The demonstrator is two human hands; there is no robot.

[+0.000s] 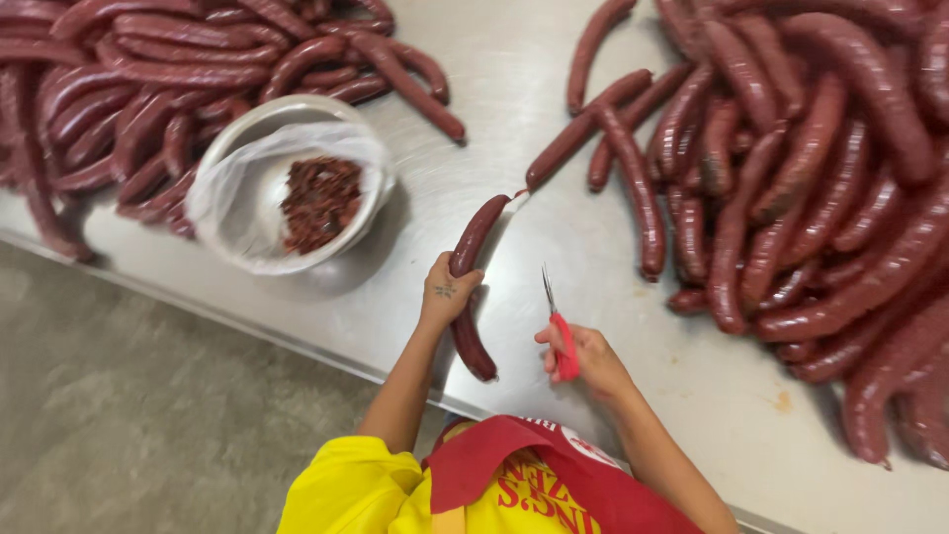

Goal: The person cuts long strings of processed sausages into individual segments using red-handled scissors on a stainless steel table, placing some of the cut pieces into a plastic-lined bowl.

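My left hand point(447, 295) grips a long dark red sausage point(475, 237) around its middle, holding it above the steel table point(524, 69); the sausage's far tip shows a small casing tail. My right hand point(585, 358) holds small scissors with red handles point(560, 331), blades pointing away from me, a short way right of the sausage. The blades look nearly closed and touch nothing.
A large heap of sausages point(801, 188) covers the table's right side. Another pile point(148, 89) lies at the far left. A white bowl lined with a plastic bag point(247, 178) holds dark red trimmings. The table's near edge runs diagonally; grey floor point(129, 415) lies below.
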